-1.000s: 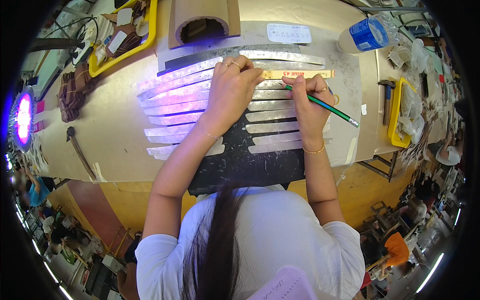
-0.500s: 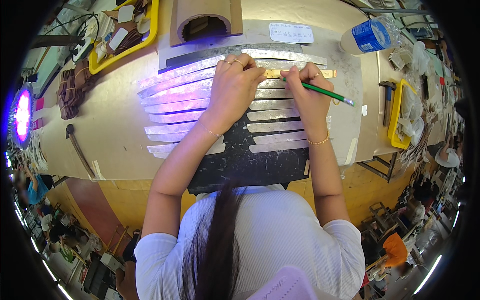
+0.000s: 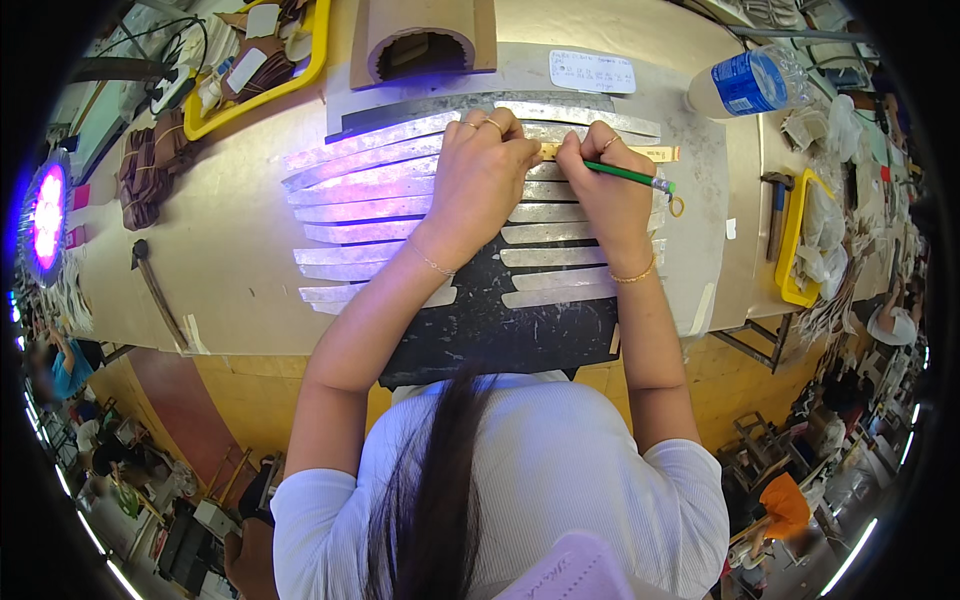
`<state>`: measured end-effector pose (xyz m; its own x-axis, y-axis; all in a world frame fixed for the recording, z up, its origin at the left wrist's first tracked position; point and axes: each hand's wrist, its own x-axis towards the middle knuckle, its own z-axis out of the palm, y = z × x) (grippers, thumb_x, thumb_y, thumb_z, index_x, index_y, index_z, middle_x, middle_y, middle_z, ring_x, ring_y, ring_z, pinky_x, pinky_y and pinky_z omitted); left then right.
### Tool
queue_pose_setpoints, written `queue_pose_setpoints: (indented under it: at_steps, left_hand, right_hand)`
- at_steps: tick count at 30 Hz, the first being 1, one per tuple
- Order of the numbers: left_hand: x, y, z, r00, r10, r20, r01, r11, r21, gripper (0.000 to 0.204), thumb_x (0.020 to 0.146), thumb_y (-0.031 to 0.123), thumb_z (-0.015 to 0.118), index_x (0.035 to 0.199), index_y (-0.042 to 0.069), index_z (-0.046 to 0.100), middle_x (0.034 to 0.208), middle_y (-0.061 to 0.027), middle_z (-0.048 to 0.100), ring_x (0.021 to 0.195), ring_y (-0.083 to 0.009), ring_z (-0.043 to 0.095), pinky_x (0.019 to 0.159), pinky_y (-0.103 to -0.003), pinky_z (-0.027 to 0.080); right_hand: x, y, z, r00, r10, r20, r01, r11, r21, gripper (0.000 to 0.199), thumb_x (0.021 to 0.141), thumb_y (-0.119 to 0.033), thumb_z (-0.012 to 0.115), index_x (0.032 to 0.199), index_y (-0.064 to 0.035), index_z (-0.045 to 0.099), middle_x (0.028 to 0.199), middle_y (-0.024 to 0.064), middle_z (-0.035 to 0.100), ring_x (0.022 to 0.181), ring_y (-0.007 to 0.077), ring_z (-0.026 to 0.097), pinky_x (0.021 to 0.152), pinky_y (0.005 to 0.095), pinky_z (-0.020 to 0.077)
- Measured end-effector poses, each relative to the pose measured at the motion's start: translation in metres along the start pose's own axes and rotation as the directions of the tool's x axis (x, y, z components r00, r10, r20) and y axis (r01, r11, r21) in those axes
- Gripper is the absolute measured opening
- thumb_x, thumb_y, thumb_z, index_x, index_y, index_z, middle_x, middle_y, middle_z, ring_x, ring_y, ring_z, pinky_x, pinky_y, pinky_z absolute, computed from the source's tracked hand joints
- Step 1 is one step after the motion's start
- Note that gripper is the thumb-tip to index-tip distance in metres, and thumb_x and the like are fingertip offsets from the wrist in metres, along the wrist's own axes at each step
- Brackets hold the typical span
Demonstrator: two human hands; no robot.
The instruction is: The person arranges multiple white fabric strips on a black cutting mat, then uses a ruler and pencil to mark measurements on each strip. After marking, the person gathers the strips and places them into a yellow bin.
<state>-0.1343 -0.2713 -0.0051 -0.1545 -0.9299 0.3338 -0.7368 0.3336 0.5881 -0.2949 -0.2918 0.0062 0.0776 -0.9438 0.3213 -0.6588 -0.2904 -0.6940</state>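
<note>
My left hand (image 3: 487,170) is closed at the left end of a narrow yellow ruler (image 3: 660,154); its fingertips press the ruler down over silvery strips. My right hand (image 3: 608,190) grips a green pencil (image 3: 628,174), its eraser end pointing right and its tip hidden by the fingers. Pale silvery strips (image 3: 365,212) lie in two columns, left and right, one below another. Both hands rest near the upper strips, close together. Under the strips is a dark, scuffed board (image 3: 480,335).
A cardboard block with an arched hollow (image 3: 425,40) stands beyond the strips, beside a written label (image 3: 592,72). A plastic bottle (image 3: 745,82) lies at the far right. Yellow trays (image 3: 200,130) and hammers (image 3: 145,268) sit to both sides. A bright round lamp (image 3: 47,215) glows at left.
The pencil has shifted left in my right hand's grip and lies flatter, its tip now behind the fingers. My left hand stays at the ruler. The whole view has shifted slightly.
</note>
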Motion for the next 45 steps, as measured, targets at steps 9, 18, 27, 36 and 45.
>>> queue_pose_setpoints:
  at_steps: [9, 18, 27, 36, 45]
  left_hand:
    - [0.0, 0.0, 0.0, 1.0, -0.004, 0.017, 0.004, 1.0, 0.022, 0.012, 0.08, 0.015, 0.078, 0.089, 0.009, 0.078, 0.087, -0.0044, 0.061, 0.087, -0.0244, 0.058, 0.082, -0.039, 0.045]
    - [0.012, -0.004, -0.005, 1.0, 0.013, -0.015, -0.013, 1.0, 0.003, 0.015, 0.081, 0.018, 0.078, 0.091, 0.008, 0.078, 0.089, -0.0048, 0.063, 0.088, -0.0253, 0.059, 0.081, -0.038, 0.046]
    - [0.016, -0.012, 0.002, 1.0, 0.031, -0.002, -0.031, 1.0, 0.002, 0.014, 0.081, 0.017, 0.078, 0.091, 0.006, 0.078, 0.089, -0.0063, 0.064, 0.088, -0.0266, 0.059, 0.081, -0.038, 0.046]
    - [0.014, -0.012, 0.002, 1.0, 0.018, -0.021, -0.019, 0.999, -0.032, 0.016, 0.081, 0.016, 0.078, 0.093, 0.005, 0.077, 0.089, -0.0076, 0.064, 0.089, -0.0276, 0.059, 0.082, -0.038, 0.047]
    - [0.015, -0.015, 0.003, 0.999, 0.021, -0.024, -0.022, 0.999, -0.038, 0.016, 0.08, 0.015, 0.078, 0.093, 0.004, 0.077, 0.089, -0.0084, 0.065, 0.089, -0.0282, 0.06, 0.081, -0.039, 0.048]
  right_hand:
    - [0.001, 0.003, -0.001, 0.999, -0.027, 0.018, 0.027, 1.0, 0.003, 0.033, 0.083, -0.01, 0.072, 0.062, -0.0055, 0.046, 0.05, 0.0087, 0.047, 0.04, 0.0203, 0.046, 0.046, 0.0329, 0.0409]
    - [0.006, -0.005, -0.014, 0.955, 0.298, -0.019, -0.253, 0.844, 0.474, 0.037, 0.093, -0.006, 0.068, 0.063, -0.003, 0.046, 0.056, 0.0013, 0.057, 0.058, 0.0072, 0.064, 0.056, 0.0232, 0.0489]
    - [0.001, 0.004, -0.01, 0.961, 0.276, -0.033, -0.224, 0.841, 0.492, 0.039, 0.091, -0.008, 0.071, 0.064, -0.0028, 0.044, 0.053, -0.0011, 0.05, 0.055, 0.0024, 0.052, 0.053, 0.0228, 0.0448]
    - [-0.002, 0.009, -0.008, 0.97, 0.241, 0.021, -0.23, 0.897, 0.378, 0.036, 0.093, -0.01, 0.069, 0.066, -0.0041, 0.046, 0.056, 0.0005, 0.054, 0.062, 0.0073, 0.057, 0.054, 0.0228, 0.0458]
    - [-0.003, 0.008, -0.012, 0.962, 0.256, 0.094, -0.272, 0.894, 0.356, 0.033, 0.098, -0.008, 0.065, 0.07, -0.0058, 0.047, 0.066, 0.0023, 0.063, 0.079, 0.0165, 0.075, 0.061, 0.0212, 0.0521]
